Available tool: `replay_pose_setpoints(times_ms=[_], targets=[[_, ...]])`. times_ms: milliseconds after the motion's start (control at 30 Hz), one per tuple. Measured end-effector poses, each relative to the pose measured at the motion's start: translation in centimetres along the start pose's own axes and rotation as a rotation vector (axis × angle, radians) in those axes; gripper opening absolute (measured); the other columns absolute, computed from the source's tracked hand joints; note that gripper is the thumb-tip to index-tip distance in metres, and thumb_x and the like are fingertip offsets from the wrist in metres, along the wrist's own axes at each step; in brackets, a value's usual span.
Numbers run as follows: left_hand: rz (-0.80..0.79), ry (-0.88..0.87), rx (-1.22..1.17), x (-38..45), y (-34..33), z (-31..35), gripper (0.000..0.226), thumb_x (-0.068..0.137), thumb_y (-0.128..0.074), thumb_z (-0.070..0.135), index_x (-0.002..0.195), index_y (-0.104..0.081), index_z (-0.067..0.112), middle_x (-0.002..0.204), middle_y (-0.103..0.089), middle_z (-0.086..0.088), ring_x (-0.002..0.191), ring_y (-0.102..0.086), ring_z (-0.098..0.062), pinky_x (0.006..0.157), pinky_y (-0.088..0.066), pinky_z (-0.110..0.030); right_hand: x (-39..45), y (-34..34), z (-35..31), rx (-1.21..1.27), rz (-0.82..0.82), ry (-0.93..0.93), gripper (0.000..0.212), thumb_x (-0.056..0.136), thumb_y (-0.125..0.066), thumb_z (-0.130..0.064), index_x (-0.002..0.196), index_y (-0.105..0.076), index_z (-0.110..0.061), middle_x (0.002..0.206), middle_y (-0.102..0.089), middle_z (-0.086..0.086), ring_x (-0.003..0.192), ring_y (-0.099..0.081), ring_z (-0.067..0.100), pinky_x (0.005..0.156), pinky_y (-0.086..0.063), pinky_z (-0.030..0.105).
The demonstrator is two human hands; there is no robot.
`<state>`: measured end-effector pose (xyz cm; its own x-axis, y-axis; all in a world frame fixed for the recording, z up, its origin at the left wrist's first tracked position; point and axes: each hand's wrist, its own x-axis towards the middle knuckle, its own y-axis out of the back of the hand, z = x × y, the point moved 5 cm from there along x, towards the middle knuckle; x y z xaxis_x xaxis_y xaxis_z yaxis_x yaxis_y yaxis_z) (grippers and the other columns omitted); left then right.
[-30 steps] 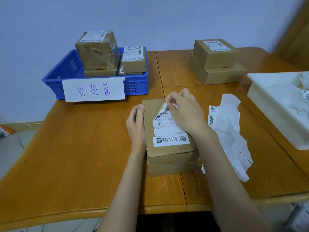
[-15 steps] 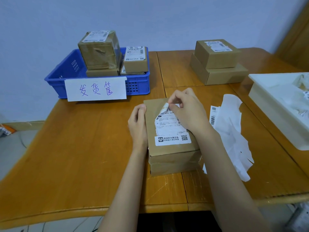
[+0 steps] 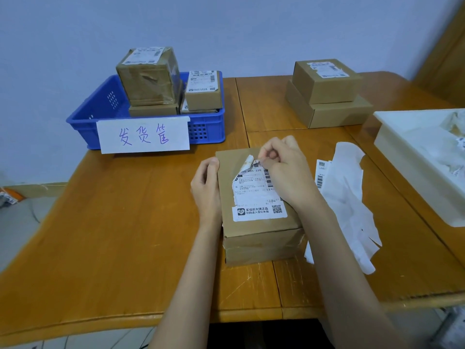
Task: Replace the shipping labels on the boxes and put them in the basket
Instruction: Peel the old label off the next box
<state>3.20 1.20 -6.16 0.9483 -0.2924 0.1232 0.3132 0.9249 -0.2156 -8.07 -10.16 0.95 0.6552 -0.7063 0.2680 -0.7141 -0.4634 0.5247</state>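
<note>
Boxes [image 3: 161, 79] already fill the far-left blue basket [image 3: 88, 117]; right hand [image 3: 284, 170] pinches the old shipping label [image 3: 254, 195], left hand [image 3: 205, 185] grips its box [image 3: 261, 238]; two boxes [image 3: 327, 94] wait.

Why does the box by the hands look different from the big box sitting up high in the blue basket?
The box by the hands lies on the table; the big taped box is stacked on another box in the blue basket. The first box's label is partly peeled, its top corner curled up and pinched by the right hand, while the left hand holds the box's side. The taped box's label lies flat. Both are brown cardboard with white labels on top.
</note>
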Motion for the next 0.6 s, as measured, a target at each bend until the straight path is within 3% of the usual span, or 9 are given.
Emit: replay_pose_setpoints(times_ms=[67,133,233,400,600], targets=[[-0.002,-0.002,0.004,0.1,0.1,-0.2,0.022,0.101,-0.050,0.014,0.091,-0.068,0.009,0.081,-0.064,0.010,0.072,-0.054,-0.001,0.063,-0.041,-0.013,-0.4,1.0,0.1,0.046,0.122,-0.005,0.033,0.091,-0.045,0.005,0.097,-0.058,-0.024,0.102,-0.048,-0.005,0.088,-0.052,0.004,0.070,-0.042,0.015],[-0.006,0.002,0.008,0.2,0.1,-0.3,0.022,0.101,-0.049,0.015,0.092,-0.069,0.009,0.082,-0.065,0.009,0.073,-0.054,0.000,0.063,-0.041,-0.013,-0.6,1.3,0.4,-0.035,0.180,-0.005,0.032,0.091,-0.049,0.003,0.102,-0.061,-0.025,0.108,-0.048,-0.004,0.092,-0.053,0.007,0.074,-0.046,0.020],[-0.001,0.010,0.017,0.1,0.1,-0.1,0.023,0.102,-0.050,0.015,0.088,-0.067,0.016,0.080,-0.064,0.012,0.071,-0.054,0.003,0.063,-0.041,-0.010,-0.5,0.7,0.8,-0.183,0.109,0.015,0.018,0.094,-0.057,-0.011,0.098,-0.068,-0.026,0.107,-0.045,-0.008,0.102,-0.048,0.014,0.076,-0.045,0.026],[-0.002,0.002,0.014,0.1,0.1,0.0,0.023,0.102,-0.049,0.015,0.087,-0.066,0.013,0.076,-0.063,0.013,0.069,-0.052,0.002,0.062,-0.040,-0.011,0.1,0.3,0.3,-0.280,0.082,0.069,0.009,0.095,-0.058,-0.018,0.089,-0.060,-0.024,0.104,-0.044,-0.008,0.100,-0.040,0.014,0.065,-0.033,0.019],[-0.005,-0.002,-0.008,-0.1,0.0,0.0,0.022,0.102,-0.052,0.019,0.089,-0.067,0.010,0.076,-0.063,0.011,0.070,-0.053,-0.001,0.063,-0.042,-0.014,-0.7,-0.1,-1.6,-0.511,0.110,0.358,0.009,0.086,-0.060,-0.009,0.082,-0.062,-0.016,0.101,-0.053,-0.001,0.106,-0.040,0.020,0.081,-0.031,0.028]])
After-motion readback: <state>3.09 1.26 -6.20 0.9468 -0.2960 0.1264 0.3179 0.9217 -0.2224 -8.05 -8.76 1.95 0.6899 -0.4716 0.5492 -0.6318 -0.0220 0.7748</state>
